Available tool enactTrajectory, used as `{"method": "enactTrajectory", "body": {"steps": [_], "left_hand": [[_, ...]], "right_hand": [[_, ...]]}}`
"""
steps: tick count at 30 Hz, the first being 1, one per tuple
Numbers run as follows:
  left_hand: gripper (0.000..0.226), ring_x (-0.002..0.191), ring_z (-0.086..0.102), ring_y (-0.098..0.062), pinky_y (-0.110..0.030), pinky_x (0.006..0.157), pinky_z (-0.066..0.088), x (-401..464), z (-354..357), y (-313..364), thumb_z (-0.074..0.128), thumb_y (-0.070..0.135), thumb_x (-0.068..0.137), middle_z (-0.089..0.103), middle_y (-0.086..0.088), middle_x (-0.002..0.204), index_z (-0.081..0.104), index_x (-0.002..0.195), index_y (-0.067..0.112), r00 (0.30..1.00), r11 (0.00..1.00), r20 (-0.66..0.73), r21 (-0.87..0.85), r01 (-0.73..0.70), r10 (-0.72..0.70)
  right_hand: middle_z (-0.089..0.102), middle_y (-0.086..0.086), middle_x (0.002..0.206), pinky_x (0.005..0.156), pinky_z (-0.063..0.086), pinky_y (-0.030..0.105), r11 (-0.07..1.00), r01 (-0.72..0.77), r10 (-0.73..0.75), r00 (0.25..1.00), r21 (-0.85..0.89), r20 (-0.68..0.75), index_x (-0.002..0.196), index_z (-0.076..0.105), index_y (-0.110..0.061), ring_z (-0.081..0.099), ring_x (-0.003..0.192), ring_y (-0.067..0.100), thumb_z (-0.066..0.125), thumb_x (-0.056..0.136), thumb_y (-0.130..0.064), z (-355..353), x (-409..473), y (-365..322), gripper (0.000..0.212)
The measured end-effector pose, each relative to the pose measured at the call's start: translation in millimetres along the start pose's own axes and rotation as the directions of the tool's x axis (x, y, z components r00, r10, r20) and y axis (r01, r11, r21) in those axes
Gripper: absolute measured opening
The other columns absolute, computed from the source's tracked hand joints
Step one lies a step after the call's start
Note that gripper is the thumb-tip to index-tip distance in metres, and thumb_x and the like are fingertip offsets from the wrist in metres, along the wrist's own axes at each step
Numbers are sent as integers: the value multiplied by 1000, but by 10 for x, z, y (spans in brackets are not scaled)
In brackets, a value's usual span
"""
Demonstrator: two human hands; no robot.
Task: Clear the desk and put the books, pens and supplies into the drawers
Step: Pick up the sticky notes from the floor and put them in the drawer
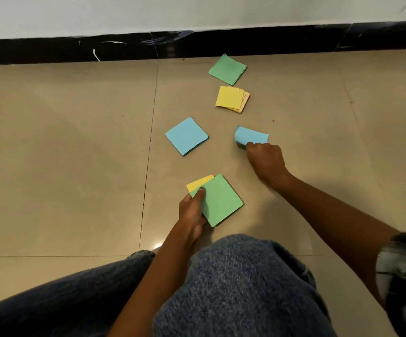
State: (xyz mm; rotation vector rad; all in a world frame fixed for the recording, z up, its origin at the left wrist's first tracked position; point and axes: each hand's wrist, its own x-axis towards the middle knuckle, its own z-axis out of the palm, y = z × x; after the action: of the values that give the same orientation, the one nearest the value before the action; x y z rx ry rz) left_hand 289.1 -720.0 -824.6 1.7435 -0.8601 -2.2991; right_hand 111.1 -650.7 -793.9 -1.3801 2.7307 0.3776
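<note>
Left hand (192, 210): pinching green pad (221, 201) over yellow pad (198, 182)
Right hand (265, 158): fingers closed on blue pad (251, 135), on floor (63, 142)
Writing: none readable

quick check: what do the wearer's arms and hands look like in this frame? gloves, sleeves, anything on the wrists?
Both hands are bare: no gloves, rings or watch visible on the left hand or the right hand. Both forearms are uncovered. Only the right arm shows a sleeve, a dark fabric with pale patches near the elbow, blurred. No left sleeve is in frame.
</note>
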Motion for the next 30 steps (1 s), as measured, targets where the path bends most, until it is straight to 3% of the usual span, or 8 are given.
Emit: {"method": "enactTrajectory", "body": {"steps": [3, 7, 10, 13, 19, 23, 26, 30], "left_hand": [[27, 98, 61, -32, -50, 85, 51, 10, 15, 42, 49, 24, 97, 65, -13, 104, 53, 119, 8, 998, 989, 39, -139, 51, -46], [55, 82, 67, -30, -41, 64, 58, -78, 47, 260, 42, 50, 94, 70, -19, 94, 57, 116, 2, 954, 909, 281, -362, 207, -105], [37, 67, 71, -23, -35, 61, 58, -115, 163, 524, 46, 33, 97, 73, -14, 83, 58, 111, 2, 939, 978, 334, -159, 137, -77], [14, 57, 68, -16, -30, 61, 56, -55, 355, 1105, 45, 14, 97, 71, -7, 71, 57, 102, 7, 965, 984, 258, 179, -4, -43], [7, 77, 59, -13, -30, 78, 51, -332, 823, 2805, 53, 11, 94, 62, -3, 90, 54, 87, 13, 918, 724, 275, 565, -396, 287], [8, 77, 60, -14, -31, 67, 53, -498, 1243, 3350, 59, 12, 91, 60, -2, 91, 53, 96, 11, 862, 687, 268, 522, -505, 430], [19, 81, 62, -16, -30, 58, 54, -575, 1657, 3514, 61, 12, 90, 62, -5, 100, 53, 106, 8, 845, 651, 355, 539, -534, 399], [28, 87, 65, -19, -33, 70, 56, -696, 1923, 3691, 60, 11, 90, 64, -9, 111, 55, 117, 7, 776, 611, 484, 488, -623, 404]], "right_hand": [[64, 5, 57, 38, 39, 21, 999, 41, -31, 966, 35, -257, 81, 66, -10, 59, 42, 21, 76, 70, -11, -51, -162, -72, 14], [64, 4, 64, 42, 40, 25, 924, 370, -370, 792, -100, -486, 95, 68, -8, 59, 49, 20, 53, 77, -11, 25, -581, -352, 24], [66, 4, 72, 49, 43, 28, 894, 430, -419, 710, -122, -567, 99, 68, -8, 61, 59, 21, 44, 81, -8, 16, -572, -430, 30], [68, 6, 84, 57, 46, 31, 913, 407, -326, 727, -3, -604, 103, 68, -11, 64, 70, 26, 54, 79, -11, -205, -285, -390, 27], [67, 6, 100, 71, 46, 35, 831, 185, 127, 855, 524, -503, 106, 65, -12, 61, 89, 26, 46, 85, -18, -724, 155, -325, 29], [63, 5, 114, 84, 44, 36, 764, 104, 97, 957, 637, -273, 110, 64, -10, 55, 105, 24, 50, 89, -13, -747, 339, -171, 25], [62, 3, 117, 89, 46, 36, 730, 24, 70, 992, 683, -110, 109, 65, -13, 55, 108, 23, 52, 88, -17, -737, 465, 19, 25], [64, 6, 113, 85, 46, 33, 667, -117, 148, 989, 736, 23, 106, 67, -13, 58, 103, 24, 56, 85, -17, -746, 696, 275, 23]]}}
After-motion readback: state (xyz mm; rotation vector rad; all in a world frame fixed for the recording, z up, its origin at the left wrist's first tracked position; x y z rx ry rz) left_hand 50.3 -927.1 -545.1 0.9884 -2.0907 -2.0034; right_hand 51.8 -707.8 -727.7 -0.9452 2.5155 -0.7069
